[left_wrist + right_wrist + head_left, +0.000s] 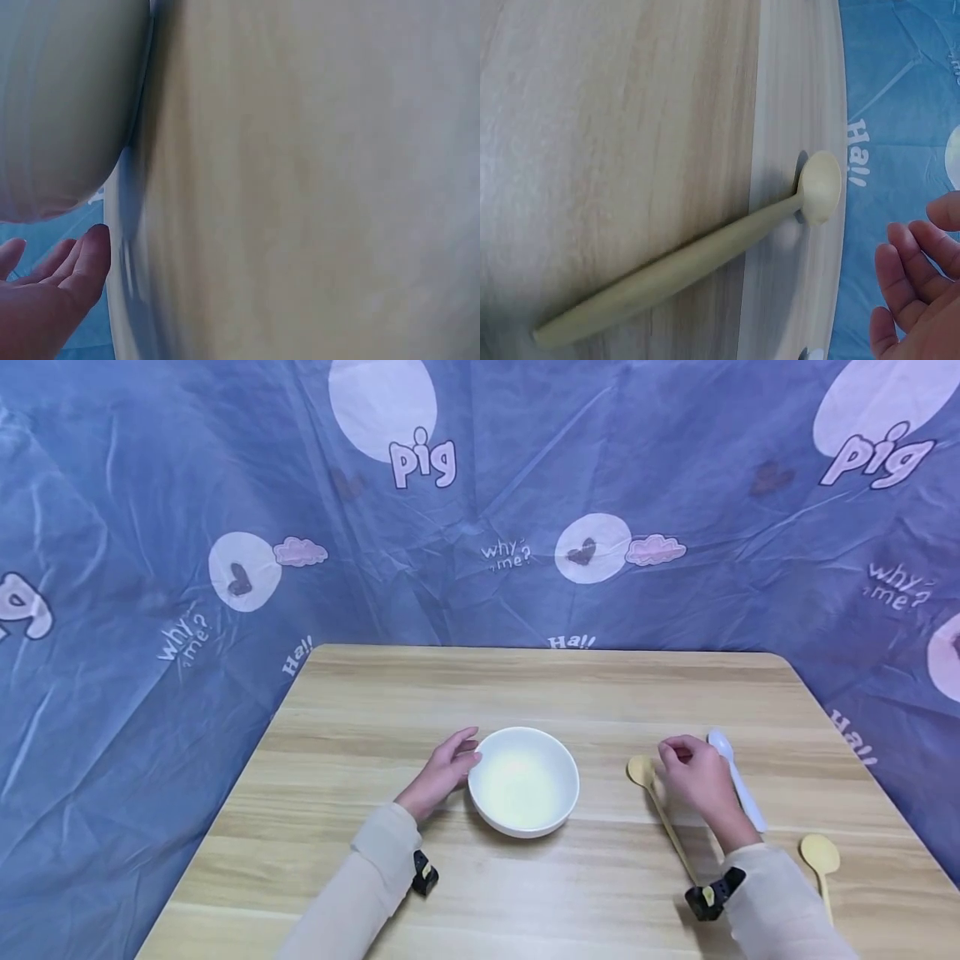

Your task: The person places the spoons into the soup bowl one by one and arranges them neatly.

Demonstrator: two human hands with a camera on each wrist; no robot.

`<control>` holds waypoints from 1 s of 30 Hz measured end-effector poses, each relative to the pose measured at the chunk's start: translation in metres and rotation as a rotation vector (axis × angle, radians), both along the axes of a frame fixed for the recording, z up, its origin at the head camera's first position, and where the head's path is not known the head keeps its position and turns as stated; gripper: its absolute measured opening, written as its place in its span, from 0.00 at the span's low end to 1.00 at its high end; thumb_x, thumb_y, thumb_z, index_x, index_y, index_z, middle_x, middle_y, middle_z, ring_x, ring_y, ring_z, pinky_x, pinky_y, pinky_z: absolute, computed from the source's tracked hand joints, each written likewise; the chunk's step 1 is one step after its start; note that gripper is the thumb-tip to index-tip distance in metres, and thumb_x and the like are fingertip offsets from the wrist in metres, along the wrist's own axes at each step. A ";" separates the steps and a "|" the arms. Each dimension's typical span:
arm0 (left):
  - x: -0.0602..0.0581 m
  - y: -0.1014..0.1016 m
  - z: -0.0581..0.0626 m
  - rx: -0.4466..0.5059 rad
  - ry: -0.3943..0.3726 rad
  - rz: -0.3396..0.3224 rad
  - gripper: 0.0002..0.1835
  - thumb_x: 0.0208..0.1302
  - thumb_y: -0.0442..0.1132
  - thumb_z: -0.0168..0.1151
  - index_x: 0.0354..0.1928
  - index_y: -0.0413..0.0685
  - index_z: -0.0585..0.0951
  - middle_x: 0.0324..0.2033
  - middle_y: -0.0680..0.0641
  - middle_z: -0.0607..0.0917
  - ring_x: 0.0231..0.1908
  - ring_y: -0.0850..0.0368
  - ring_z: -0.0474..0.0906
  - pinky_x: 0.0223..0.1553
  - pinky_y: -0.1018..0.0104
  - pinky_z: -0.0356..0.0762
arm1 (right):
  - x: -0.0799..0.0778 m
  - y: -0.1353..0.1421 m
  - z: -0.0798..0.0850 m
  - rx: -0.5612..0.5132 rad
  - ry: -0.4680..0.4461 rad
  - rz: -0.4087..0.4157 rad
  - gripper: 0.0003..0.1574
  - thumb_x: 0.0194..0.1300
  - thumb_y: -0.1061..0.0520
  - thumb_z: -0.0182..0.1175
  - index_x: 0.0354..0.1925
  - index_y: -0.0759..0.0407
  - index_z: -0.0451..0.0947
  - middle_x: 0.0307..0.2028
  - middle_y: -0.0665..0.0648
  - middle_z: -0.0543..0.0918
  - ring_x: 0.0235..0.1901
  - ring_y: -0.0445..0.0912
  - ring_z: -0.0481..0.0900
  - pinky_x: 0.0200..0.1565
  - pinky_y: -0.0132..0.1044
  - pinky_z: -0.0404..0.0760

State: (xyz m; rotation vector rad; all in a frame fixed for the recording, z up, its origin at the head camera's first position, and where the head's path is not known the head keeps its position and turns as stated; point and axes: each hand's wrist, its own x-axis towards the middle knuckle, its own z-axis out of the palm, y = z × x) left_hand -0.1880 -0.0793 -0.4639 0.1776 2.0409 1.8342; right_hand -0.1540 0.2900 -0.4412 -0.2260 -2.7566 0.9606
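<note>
A white bowl (523,783) stands upright on the wooden table, nothing inside it. At its left side is my left hand (444,775), fingers extended and thumb overlapping the rim in the head view. The left wrist view shows the bowl's outer wall (67,105) above these fingers (90,262). My right hand (699,781) hovers with loosely bent fingers and nothing in them. Just left of it lies a long-handled yellow spoon (665,820), whole in the right wrist view. A pale white spoon (742,789) lies just right of this hand, partly behind it.
Another yellow spoon (820,853) lies at the table's right, its handle partly hidden by my right sleeve (780,893). The wooden tabletop (360,693) ends at a blue printed cloth (480,593) hanging behind and at both sides.
</note>
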 end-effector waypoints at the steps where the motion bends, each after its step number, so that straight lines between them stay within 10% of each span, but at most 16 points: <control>1: 0.001 0.000 -0.001 0.004 0.003 0.007 0.32 0.68 0.41 0.52 0.71 0.46 0.56 0.65 0.34 0.63 0.62 0.39 0.64 0.55 0.55 0.74 | 0.000 0.001 0.001 0.005 0.002 0.000 0.20 0.67 0.53 0.51 0.44 0.68 0.80 0.36 0.66 0.84 0.37 0.54 0.80 0.38 0.40 0.74; 30: 0.025 0.005 -0.019 0.183 -0.032 0.074 0.29 0.69 0.38 0.49 0.70 0.45 0.59 0.63 0.36 0.68 0.59 0.48 0.70 0.51 0.63 0.74 | 0.015 0.012 -0.015 0.058 -0.036 0.081 0.16 0.64 0.56 0.55 0.40 0.69 0.80 0.31 0.62 0.84 0.32 0.48 0.78 0.34 0.38 0.73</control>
